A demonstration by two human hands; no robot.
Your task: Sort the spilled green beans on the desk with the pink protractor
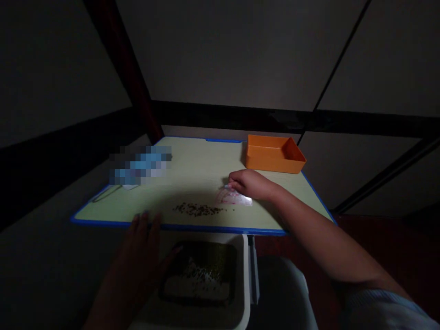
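Observation:
My right hand is closed, its fingers pinching the top of a clear plastic protractor with pink markings. The protractor stands against the pale tabletop, just right of a loose patch of small dark grains. Below the table's front edge sits a white-rimmed container, with more grains on a dark and pale surface inside. My left hand is in shadow at the front edge, left of the grains. Its fingers are apart, the fingertips on the table's rim and the thumb stretched over the container.
An orange open box stands at the table's back right. On the left of the pale, blue-edged table lies a blurred-out blue item. Panelled walls rise behind and to the left. My knee is beneath the table.

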